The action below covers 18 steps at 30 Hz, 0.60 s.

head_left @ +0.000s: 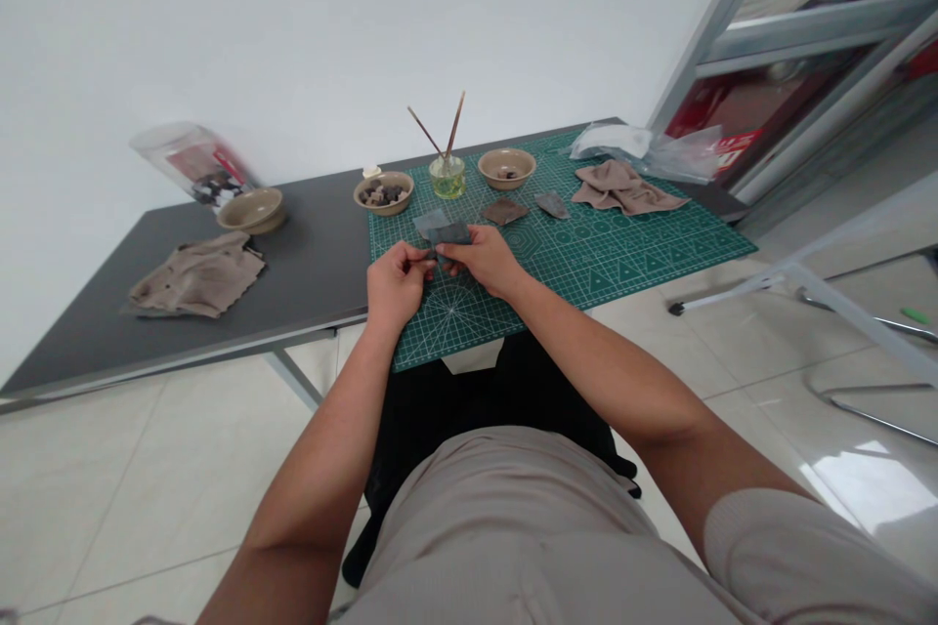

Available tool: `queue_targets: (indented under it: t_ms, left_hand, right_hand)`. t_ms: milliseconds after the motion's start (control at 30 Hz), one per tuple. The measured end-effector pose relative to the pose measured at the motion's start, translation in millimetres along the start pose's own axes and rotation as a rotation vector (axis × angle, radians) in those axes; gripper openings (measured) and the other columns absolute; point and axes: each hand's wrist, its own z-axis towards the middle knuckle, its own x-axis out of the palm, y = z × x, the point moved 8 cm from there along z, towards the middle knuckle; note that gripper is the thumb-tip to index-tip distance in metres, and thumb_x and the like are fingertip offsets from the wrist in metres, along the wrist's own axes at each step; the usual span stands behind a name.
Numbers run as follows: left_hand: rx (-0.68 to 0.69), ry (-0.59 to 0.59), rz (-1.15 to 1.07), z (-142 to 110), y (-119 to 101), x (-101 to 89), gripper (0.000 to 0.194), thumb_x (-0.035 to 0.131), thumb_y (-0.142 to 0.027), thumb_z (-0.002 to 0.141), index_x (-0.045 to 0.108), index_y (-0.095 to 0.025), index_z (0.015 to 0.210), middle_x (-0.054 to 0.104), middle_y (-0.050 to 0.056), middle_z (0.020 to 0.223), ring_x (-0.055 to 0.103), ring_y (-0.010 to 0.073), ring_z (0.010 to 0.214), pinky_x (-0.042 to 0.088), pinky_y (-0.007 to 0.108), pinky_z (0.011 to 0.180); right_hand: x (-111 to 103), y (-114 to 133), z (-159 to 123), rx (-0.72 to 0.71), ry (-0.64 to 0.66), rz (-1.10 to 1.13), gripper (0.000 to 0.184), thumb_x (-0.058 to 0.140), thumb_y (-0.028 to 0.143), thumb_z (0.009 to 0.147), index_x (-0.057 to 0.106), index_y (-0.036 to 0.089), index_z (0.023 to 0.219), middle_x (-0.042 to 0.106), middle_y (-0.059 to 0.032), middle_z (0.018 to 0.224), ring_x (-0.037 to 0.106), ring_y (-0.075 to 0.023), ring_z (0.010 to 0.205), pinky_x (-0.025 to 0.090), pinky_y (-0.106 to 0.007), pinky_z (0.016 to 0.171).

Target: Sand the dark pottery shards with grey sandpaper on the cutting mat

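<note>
Above the green cutting mat (645, 254), my right hand (490, 259) grips a dark grey piece that looks like sandpaper (448, 236). My left hand (398, 285) is closed in a pinch on a small dark piece (431, 255), its kind too small to make out, against the sheet's lower edge. Just behind them a lighter grey sheet (429, 220) lies on the mat. A brown folded piece (504, 211) and another grey piece (552, 205) lie to the right of my hands.
Along the back stand a bowl of small brown and dark chunks (384, 193), a glass jar (447, 180) with two brushes, and another bowl (506, 168). Cloths lie right (622, 187) and left (197, 275). A bowl (251, 211) and clear container (194, 161) stand left; plastic bags (645, 148) lie back right.
</note>
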Motion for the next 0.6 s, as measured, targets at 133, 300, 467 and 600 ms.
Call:
queue_targets:
  t_ms: [133, 300, 467, 600]
  left_hand:
    - [0.004, 0.005, -0.016, -0.6, -0.6, -0.5, 0.003, 0.063, -0.020, 0.077, 0.062, -0.022, 0.075, 0.065, -0.004, 0.063, 0.061, 0.0143, 0.060, 0.046, 0.027, 0.062]
    - [-0.006, 0.023, -0.011, -0.5, -0.2, 0.8, 0.003, 0.063, -0.019, 0.077, 0.062, -0.022, 0.076, 0.064, -0.004, 0.062, 0.060, 0.0138, 0.059, 0.046, 0.027, 0.061]
    - [-0.011, 0.007, -0.049, -0.8, -1.4, 0.6, 0.004, 0.063, -0.019, 0.077, 0.062, -0.022, 0.075, 0.064, -0.004, 0.062, 0.060, 0.0139, 0.058, 0.045, 0.027, 0.060]
    - [-0.010, 0.011, -0.046, -0.8, -3.9, 0.2, 0.004, 0.063, -0.018, 0.076, 0.061, -0.022, 0.074, 0.063, -0.005, 0.061, 0.060, 0.0134, 0.057, 0.046, 0.026, 0.060]
  right_hand:
    - [0.0, 1.2, -0.9, -0.007, 0.007, -0.023, 0.023, 0.080, 0.034, 0.070, 0.065, 0.017, 0.074, 0.066, 0.0018, 0.062, 0.058, -0.0106, 0.055, 0.049, -0.022, 0.051]
    - [2.7, 4.5, -1.9, -0.040, 0.067, -0.051, 0.025, 0.080, 0.036, 0.069, 0.064, 0.017, 0.075, 0.065, 0.0028, 0.062, 0.056, -0.0100, 0.053, 0.048, -0.023, 0.051]
    - [-0.8, 1.8, -2.0, -0.020, 0.012, -0.039, 0.024, 0.078, 0.036, 0.072, 0.063, 0.017, 0.075, 0.063, 0.0022, 0.059, 0.056, -0.0107, 0.052, 0.047, -0.023, 0.050]
    - [1.3, 4.1, -2.8, -0.061, 0.045, -0.035, 0.025, 0.079, 0.037, 0.071, 0.065, 0.017, 0.077, 0.065, 0.0024, 0.062, 0.056, -0.0103, 0.053, 0.048, -0.023, 0.051]
